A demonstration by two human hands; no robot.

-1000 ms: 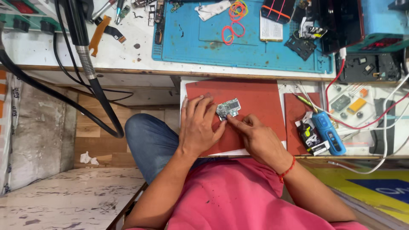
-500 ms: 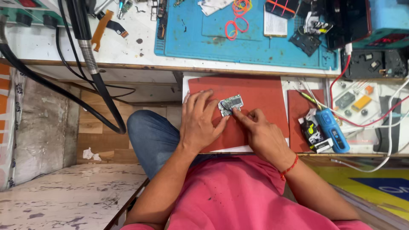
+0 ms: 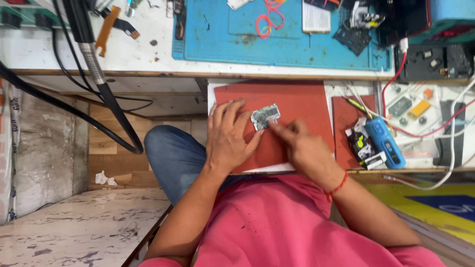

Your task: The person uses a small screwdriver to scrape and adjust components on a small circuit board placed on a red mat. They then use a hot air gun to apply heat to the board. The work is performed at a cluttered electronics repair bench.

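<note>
A small grey-green circuit board lies on a red mat spread over a pull-out shelf. My left hand rests flat on the mat, its fingertips pressing the board's left edge. My right hand is curled with the index finger stretched out, its tip touching the board's lower right corner. Neither hand lifts the board. A red thread circles my right wrist.
A blue work mat with red rubber bands covers the bench above. A blue cylindrical tool and small black parts lie right of the red mat. Black hoses hang at left. White and red cables run at right.
My hands and the board have barely shifted on the red mat. The view has moved slightly.
</note>
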